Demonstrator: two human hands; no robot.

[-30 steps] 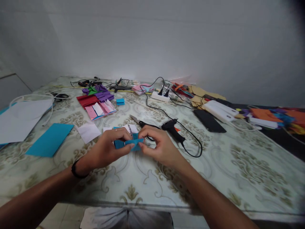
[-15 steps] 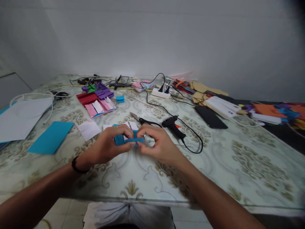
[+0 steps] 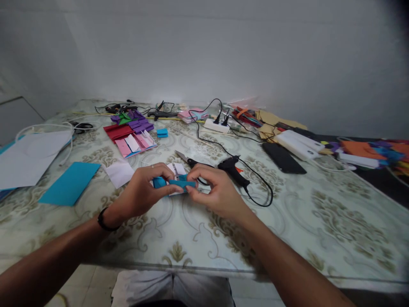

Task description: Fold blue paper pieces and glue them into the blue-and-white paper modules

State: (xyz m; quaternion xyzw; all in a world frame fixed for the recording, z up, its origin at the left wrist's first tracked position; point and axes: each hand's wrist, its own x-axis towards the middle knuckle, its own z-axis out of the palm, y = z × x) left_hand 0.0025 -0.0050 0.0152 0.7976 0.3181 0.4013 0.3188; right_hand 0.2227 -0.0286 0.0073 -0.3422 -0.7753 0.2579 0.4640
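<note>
Between both hands, over the near middle of the table, is a small folded piece of blue paper (image 3: 178,183). My left hand (image 3: 145,187) pinches its left part between thumb and fingers. My right hand (image 3: 213,187) pinches the right end the same way. White paper pieces (image 3: 177,168) show just behind the hands, partly covered by them. A pair of scissors (image 3: 187,159) lies beyond my right hand, its handle partly hidden. To the right of that rests a black glue gun (image 3: 231,167) with an orange trigger.
Blue paper (image 3: 70,184) and a white sheet (image 3: 120,174) lie on the left. Folded pink paper (image 3: 136,145) and a small blue folded piece (image 3: 162,133) sit farther back. A power strip (image 3: 215,125) with cords stands behind, a black phone (image 3: 283,157) to the right.
The blue paper strip has turned slightly and shows more of its face, and the fingers have shifted a little along it. Both hands still hold it in about the same place.
</note>
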